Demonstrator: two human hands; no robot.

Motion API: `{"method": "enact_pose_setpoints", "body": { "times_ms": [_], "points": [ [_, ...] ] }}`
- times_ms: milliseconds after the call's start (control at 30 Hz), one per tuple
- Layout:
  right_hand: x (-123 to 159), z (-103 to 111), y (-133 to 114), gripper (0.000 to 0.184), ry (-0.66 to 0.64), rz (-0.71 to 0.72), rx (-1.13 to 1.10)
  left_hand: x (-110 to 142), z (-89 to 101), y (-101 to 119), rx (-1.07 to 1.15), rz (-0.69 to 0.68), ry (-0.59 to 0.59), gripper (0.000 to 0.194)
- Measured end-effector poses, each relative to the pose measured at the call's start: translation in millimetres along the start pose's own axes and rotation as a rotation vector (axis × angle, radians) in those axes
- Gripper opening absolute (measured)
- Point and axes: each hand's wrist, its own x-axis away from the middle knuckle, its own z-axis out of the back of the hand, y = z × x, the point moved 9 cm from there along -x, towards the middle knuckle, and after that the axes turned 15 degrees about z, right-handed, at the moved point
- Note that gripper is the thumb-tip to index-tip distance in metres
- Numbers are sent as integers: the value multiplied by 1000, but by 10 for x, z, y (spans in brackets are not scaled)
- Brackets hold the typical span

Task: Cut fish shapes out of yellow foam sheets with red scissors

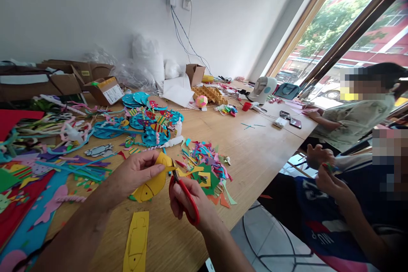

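Note:
Between the thumb and fingers of my left hand [140, 174] is a yellow paper fish [148, 189] with a drawn eye and gill line. My right hand [188, 199] grips red-handled scissors [191, 206], their blades at the tail side of the fish. A thin yellow offcut trails to the right of the blades. Below my hands, a yellow paper strip [136, 240] with another drawn fish outline lies on the wooden table [178, 246]. Just beyond my right hand is a heap of coloured paper scraps [210, 161].
Pipe cleaners [47, 123], blue paper plates [137, 100] and glue bottles [174, 141] crowd the left and middle. Farther back stand cardboard boxes [105, 90] and a white fan [264, 90]. Two people sit along the right edge, one with a hand [331, 178] holding something small.

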Motion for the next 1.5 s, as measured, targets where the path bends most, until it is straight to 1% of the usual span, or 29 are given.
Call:
{"method": "enact_pose_setpoints", "body": {
  "times_ms": [100,300,433,533,667,733,1000,1133,1333,1500],
  "points": [
    [5,-19,-23,53,-15,5,-3,-9,-30,-30,17,39,-2,21],
    [31,-38,-62,54,-27,3,64,7,-5,33,-58,-20,59,21],
    [33,-56,-46,54,-41,6,45,11,-42,13,-83,9,45,21],
    [32,-80,-46,53,-50,27,19,20,-78,5,-38,20,43,21],
    [33,-95,-50,52,-37,56,-1,38,-91,4,10,21,96,18],
    [33,-95,-42,52,-27,64,-16,41,-101,-2,29,21,103,18],
    [42,-83,26,51,-44,80,-38,22,-134,-50,119,68,47,19],
    [49,-81,41,52,-48,56,-29,15,-110,-37,79,55,66,18],
    [50,-67,19,55,-9,42,23,3,-94,-14,-12,21,100,18],
    [60,-53,47,55,4,38,14,-14,-96,-12,-70,-3,91,19]
  ]
}}
